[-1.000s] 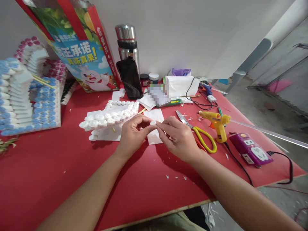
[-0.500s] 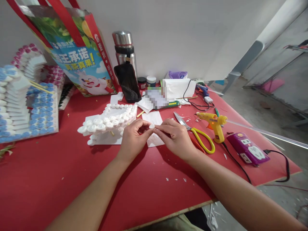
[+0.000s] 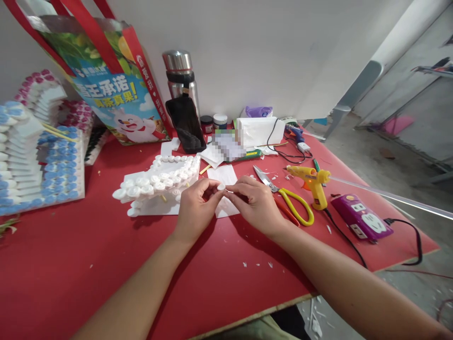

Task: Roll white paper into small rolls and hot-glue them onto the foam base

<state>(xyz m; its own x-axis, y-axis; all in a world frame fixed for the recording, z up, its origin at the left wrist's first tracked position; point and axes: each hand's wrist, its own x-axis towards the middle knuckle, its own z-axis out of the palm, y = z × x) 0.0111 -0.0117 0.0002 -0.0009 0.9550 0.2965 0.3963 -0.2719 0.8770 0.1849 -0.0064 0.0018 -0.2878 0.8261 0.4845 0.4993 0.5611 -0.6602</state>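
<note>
A small round white piece (image 3: 221, 187) is pinched between the thumb and fingers of my left hand (image 3: 198, 204). My right hand (image 3: 257, 204) is closed too, its thumb and fingertips meeting at the right edge of that piece. Beneath my fingertips a white sheet (image 3: 226, 174) lies on the red table (image 3: 212, 274). Just left of my left hand stands a white model (image 3: 152, 182) edged with rows of white rosettes. Scissors with yellow handles (image 3: 297, 208) lie to the right of my right hand.
A yellow glue gun (image 3: 314, 182) and a purple power socket (image 3: 363, 217) are at the right. Behind stand a phone (image 3: 186, 125), a steel flask (image 3: 180, 75) and a printed bag (image 3: 116, 89). Blue-and-white rosette models (image 3: 63, 165) fill the left side.
The view has shifted slightly, so the objects appear a little further left. Both hands keep their pinch around the small white piece, with hardly any movement.
</note>
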